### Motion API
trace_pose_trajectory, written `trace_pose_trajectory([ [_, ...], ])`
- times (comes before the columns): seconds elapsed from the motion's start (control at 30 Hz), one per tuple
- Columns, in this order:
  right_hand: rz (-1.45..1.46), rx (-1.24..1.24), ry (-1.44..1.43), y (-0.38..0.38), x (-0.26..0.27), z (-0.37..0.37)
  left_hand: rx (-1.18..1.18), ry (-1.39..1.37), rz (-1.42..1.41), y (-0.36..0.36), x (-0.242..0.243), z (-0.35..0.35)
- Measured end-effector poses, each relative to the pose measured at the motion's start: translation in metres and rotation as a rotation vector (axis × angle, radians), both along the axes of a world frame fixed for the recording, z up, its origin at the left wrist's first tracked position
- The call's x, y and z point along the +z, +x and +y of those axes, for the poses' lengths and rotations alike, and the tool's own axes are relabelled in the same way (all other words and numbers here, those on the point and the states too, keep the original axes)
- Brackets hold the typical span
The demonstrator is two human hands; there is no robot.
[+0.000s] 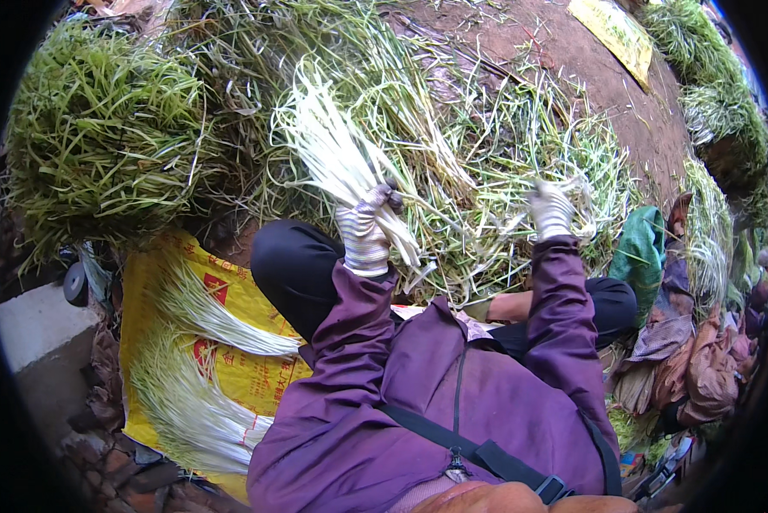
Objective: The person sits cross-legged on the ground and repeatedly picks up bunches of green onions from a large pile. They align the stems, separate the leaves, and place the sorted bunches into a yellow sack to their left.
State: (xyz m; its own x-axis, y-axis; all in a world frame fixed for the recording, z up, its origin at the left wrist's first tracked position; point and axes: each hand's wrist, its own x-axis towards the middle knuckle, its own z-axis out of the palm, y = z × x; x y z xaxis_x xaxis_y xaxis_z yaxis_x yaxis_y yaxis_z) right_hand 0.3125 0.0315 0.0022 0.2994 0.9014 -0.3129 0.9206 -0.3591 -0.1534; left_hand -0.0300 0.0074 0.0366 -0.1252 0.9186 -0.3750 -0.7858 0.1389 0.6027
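My left hand (pixel 366 227), in a striped knit glove with dark fingertips, is closed around a bunch of long white-stemmed leafy stalks (pixel 323 144). Their pale ends stick out below the fist, and the tops fan up and to the left. To the right, my right hand (pixel 552 208), in a like glove, is raised over loose green and white trimmings (pixel 505 250). It is blurred, and pale strands show beside its fingers; whether it grips them I cannot tell. Two sorted bunches of white stalks with green tops (pixel 220 314) lie on a yellow printed sack (pixel 249 378) to my left.
A large heap of green stalks (pixel 108 134) stands at the upper left. A concrete block (pixel 47 320) is at the left edge. Green cloth or sacking (pixel 640 256) and crumpled cloths (pixel 685 359) lie at the right, with more greens (pixel 711 70) beyond. Another yellow sack (pixel 614 38) lies farther off.
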Motion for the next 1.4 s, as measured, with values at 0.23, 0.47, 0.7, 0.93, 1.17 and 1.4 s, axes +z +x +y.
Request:
trace_pose_trajectory([
  [0.23, 1.622, 0.175, -0.549, -0.151, 0.030, -0.015, -0.045, -0.029, -0.048, -0.002, -0.004, -0.001],
  [0.47, 1.269, 0.074, 0.171, -0.158, 0.043, -0.035, -0.053, -0.029, 0.238, 0.010, -0.014, -0.002],
  [0.7, 1.641, -0.348, -0.113, -0.166, 0.052, -0.041, -0.199, -0.049, 0.229, 0.022, -0.010, -0.001],
  [0.93, 1.543, -0.453, 0.196, -0.144, 0.009, -0.032, -0.034, -0.044, 0.272, 0.013, 0.007, 0.000],
  [1.17, -0.256, -0.078, 0.024, 0.067, -0.044, 0.001, 0.200, -0.094, 0.215, -0.003, 0.014, 0.006],
  [1.4, -0.272, -0.080, -0.265, 0.122, -0.001, 0.028, 0.219, -0.141, 0.196, -0.007, 0.010, 0.004],
])
